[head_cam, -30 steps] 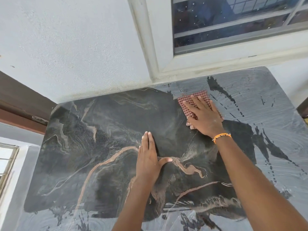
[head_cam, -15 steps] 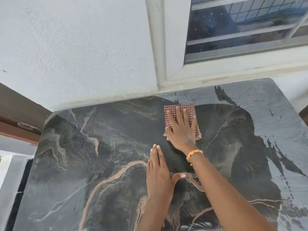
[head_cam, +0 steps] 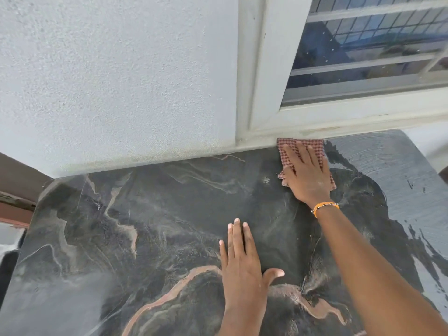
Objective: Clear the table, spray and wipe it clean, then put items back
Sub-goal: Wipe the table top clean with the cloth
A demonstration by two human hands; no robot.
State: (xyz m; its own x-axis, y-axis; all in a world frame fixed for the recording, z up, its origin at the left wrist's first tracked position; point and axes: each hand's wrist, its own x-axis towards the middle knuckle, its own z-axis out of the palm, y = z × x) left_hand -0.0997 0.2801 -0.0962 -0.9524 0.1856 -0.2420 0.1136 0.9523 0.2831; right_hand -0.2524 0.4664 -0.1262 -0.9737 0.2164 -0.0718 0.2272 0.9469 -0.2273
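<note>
Two flat hands on the table (head_cam: pixel 101 238), wiping step in hand.
The checked cloth (head_cam: pixel 300 147) is pressed at the far edge by the right hand (head_cam: pixel 306 177); the left hand (head_cam: pixel 242 263) is rested flat, empty. The soapy right part is judged next.

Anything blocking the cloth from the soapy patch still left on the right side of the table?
Nothing visible. The right hand presses the checked cloth flat at the table's far edge, below the window frame. The filmy streaked area lies directly to its right on bare tabletop. The left hand rests flat nearer the person, out of that path.
</note>
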